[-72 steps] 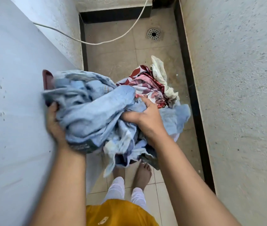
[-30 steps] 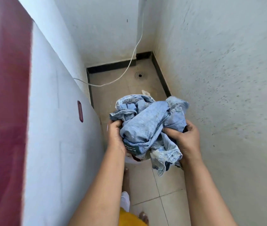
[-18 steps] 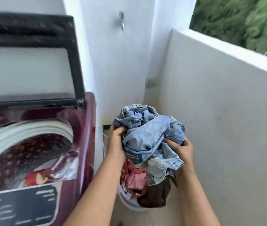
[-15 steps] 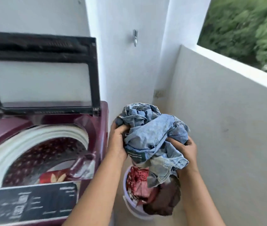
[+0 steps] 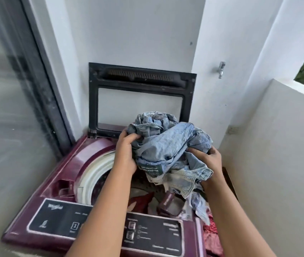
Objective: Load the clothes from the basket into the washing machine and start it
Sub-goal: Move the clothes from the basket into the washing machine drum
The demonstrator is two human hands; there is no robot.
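Observation:
A bundle of light blue denim clothes hangs above the drum opening of a maroon top-load washing machine. My left hand grips the bundle's left side and my right hand grips its right side. The machine's dark-framed lid stands open against the wall. A red patterned cloth lies inside the white-rimmed drum. The control panel runs along the front edge, partly under my forearms. Red clothes show at the machine's lower right; the basket itself is hidden.
A glass sliding door stands to the left of the machine. A low white parapet wall closes the right side. A metal hook sticks out of the white pillar behind.
I lifted the denim bundle off the basket on the floor and swung it left. It now hangs over the open drum, and the basket has dropped out of sight.

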